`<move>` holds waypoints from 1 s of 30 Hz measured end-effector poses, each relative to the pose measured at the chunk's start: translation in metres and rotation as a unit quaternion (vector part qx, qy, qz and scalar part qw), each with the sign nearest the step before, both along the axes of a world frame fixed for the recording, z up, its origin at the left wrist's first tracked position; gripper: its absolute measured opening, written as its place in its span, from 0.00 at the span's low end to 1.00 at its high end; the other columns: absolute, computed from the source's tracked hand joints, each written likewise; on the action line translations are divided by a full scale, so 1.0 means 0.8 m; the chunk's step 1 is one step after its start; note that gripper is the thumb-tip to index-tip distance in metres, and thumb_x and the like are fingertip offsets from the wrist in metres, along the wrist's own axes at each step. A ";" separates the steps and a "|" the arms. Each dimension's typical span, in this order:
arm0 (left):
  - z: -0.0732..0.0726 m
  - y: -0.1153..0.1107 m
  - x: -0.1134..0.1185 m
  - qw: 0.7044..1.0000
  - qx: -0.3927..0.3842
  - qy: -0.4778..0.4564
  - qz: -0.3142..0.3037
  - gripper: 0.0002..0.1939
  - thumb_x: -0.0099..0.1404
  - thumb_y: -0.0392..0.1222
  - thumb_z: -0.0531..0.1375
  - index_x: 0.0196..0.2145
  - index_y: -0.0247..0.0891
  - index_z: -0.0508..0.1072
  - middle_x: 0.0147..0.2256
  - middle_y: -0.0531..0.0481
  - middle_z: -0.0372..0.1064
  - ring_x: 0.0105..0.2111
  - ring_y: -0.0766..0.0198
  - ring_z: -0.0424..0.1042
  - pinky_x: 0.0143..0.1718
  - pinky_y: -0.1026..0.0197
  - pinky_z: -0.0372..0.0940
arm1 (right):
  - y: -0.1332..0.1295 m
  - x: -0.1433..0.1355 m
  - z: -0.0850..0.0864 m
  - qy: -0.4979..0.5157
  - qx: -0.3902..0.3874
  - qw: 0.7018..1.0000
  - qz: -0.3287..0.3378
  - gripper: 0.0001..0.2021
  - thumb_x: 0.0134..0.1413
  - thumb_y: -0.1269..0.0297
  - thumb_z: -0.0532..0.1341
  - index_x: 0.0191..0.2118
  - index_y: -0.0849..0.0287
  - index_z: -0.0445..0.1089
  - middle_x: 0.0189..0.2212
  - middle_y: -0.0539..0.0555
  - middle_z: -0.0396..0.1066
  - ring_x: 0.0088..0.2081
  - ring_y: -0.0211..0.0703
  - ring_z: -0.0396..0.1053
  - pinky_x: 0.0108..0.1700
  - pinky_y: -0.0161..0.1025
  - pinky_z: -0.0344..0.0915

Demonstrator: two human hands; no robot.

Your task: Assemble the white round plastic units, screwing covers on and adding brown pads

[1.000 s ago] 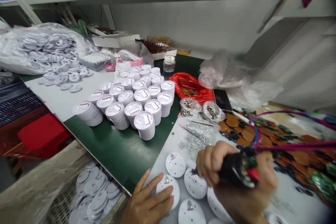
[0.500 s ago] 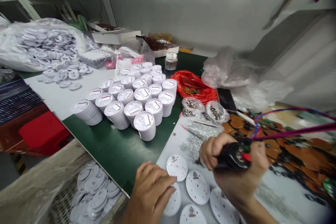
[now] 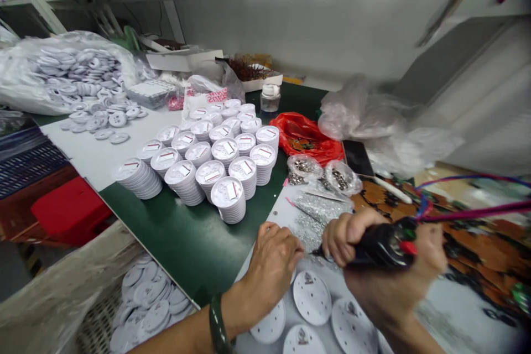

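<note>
White discs (image 3: 312, 297) with small holes lie on the pale surface (image 3: 450, 301) just below and between both hands' fingers. The right hand (image 3: 381, 287) has its fingers wrapped round a black electric screwdriver (image 3: 388, 246), its tip just beside the bunched fingers of the left hand (image 3: 269, 265); whether these pinch anything, I cannot tell. Just beyond them spread small silvery pieces (image 3: 317, 213). Farther ahead stand stacked white covers (image 3: 199, 155), left of a red plastic bag (image 3: 332, 150).
</note>
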State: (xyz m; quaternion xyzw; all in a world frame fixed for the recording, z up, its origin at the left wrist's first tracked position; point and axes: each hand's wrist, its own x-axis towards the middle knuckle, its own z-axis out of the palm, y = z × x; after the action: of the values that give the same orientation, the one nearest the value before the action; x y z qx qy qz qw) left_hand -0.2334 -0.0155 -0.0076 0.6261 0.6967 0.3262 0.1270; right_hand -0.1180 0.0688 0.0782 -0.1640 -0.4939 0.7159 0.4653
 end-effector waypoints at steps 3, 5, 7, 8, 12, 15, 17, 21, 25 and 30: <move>0.001 0.001 -0.003 1.000 -0.002 0.005 0.001 0.06 0.66 0.29 0.65 0.34 0.38 0.75 0.33 0.54 0.73 0.37 0.60 0.71 0.53 0.47 0.57 | 0.002 0.001 0.001 0.003 -0.001 1.000 -0.004 0.32 0.59 0.34 0.50 0.22 0.56 0.71 0.13 0.50 0.59 0.16 0.38 0.60 0.19 0.37 0.58; 0.003 0.001 -0.004 1.000 -0.002 0.003 0.002 0.06 0.64 0.31 0.68 0.32 0.37 0.74 0.33 0.54 0.73 0.37 0.59 0.71 0.53 0.47 0.57 | 0.001 0.002 0.001 0.006 -0.004 1.000 -0.005 0.32 0.60 0.34 0.50 0.22 0.56 0.70 0.13 0.50 0.59 0.16 0.38 0.60 0.19 0.37 0.58; 0.005 0.001 -0.004 1.000 0.000 -0.003 0.002 0.08 0.62 0.33 0.70 0.31 0.37 0.74 0.32 0.54 0.74 0.36 0.59 0.72 0.53 0.46 0.57 | -0.001 0.001 0.002 0.011 -0.006 1.000 -0.008 0.32 0.60 0.34 0.50 0.21 0.56 0.70 0.13 0.50 0.59 0.16 0.38 0.60 0.19 0.37 0.58; 0.006 0.000 -0.004 1.000 0.002 -0.007 0.001 0.08 0.62 0.33 0.70 0.31 0.37 0.74 0.33 0.54 0.74 0.36 0.59 0.72 0.53 0.46 0.57 | -0.002 0.001 0.003 0.014 -0.008 1.000 -0.010 0.32 0.60 0.34 0.50 0.21 0.56 0.70 0.13 0.50 0.59 0.16 0.38 0.60 0.19 0.37 0.58; 0.009 -0.006 -0.002 0.999 0.012 -0.032 -0.014 0.05 0.66 0.33 0.67 0.33 0.38 0.74 0.33 0.56 0.75 0.36 0.62 0.73 0.57 0.47 0.54 | -0.006 0.001 0.006 0.023 -0.017 1.000 -0.006 0.32 0.59 0.34 0.50 0.21 0.56 0.70 0.13 0.49 0.59 0.16 0.38 0.60 0.19 0.37 0.58; 0.014 -0.014 -0.004 0.998 0.017 -0.054 -0.038 0.04 0.67 0.34 0.66 0.36 0.39 0.74 0.35 0.57 0.76 0.37 0.64 0.74 0.59 0.50 0.52 | -0.009 0.001 0.010 0.021 -0.019 1.000 0.003 0.32 0.59 0.33 0.50 0.21 0.56 0.71 0.13 0.49 0.59 0.16 0.38 0.59 0.20 0.38 0.58; 0.017 -0.020 -0.007 0.996 0.021 -0.076 -0.048 0.04 0.69 0.34 0.65 0.36 0.39 0.74 0.35 0.58 0.76 0.38 0.65 0.74 0.60 0.51 0.51 | -0.011 0.002 0.013 0.020 -0.021 1.000 0.011 0.32 0.59 0.33 0.50 0.21 0.56 0.71 0.12 0.49 0.58 0.16 0.39 0.59 0.20 0.38 0.58; 0.021 -0.031 -0.010 0.990 0.035 -0.127 -0.054 0.04 0.69 0.32 0.64 0.36 0.38 0.74 0.35 0.56 0.76 0.38 0.65 0.74 0.60 0.51 0.50 | -0.017 0.005 0.023 0.021 -0.037 0.999 0.019 0.32 0.59 0.33 0.49 0.21 0.55 0.70 0.13 0.49 0.58 0.16 0.39 0.59 0.21 0.39 0.58; 0.020 -0.039 -0.009 0.982 0.076 -0.164 -0.058 0.05 0.67 0.32 0.66 0.34 0.38 0.74 0.33 0.56 0.76 0.35 0.65 0.74 0.56 0.54 0.54 | -0.024 0.007 0.027 0.024 -0.047 0.998 0.028 0.32 0.59 0.33 0.48 0.21 0.55 0.69 0.12 0.48 0.57 0.16 0.38 0.57 0.21 0.38 0.57; 0.018 -0.047 -0.009 0.980 0.112 -0.155 -0.057 0.05 0.67 0.35 0.67 0.35 0.37 0.74 0.33 0.53 0.74 0.36 0.62 0.72 0.47 0.57 0.60 | -0.028 0.009 0.028 0.017 -0.036 0.998 0.057 0.33 0.58 0.31 0.48 0.22 0.55 0.69 0.13 0.48 0.58 0.16 0.39 0.58 0.20 0.39 0.58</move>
State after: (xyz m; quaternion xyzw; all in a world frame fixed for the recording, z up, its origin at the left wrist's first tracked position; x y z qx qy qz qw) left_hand -0.2410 -0.0531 0.0064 0.6173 0.5905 0.4874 0.1808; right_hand -0.1109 0.0464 0.1010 -0.1400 -0.4687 0.7611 0.4260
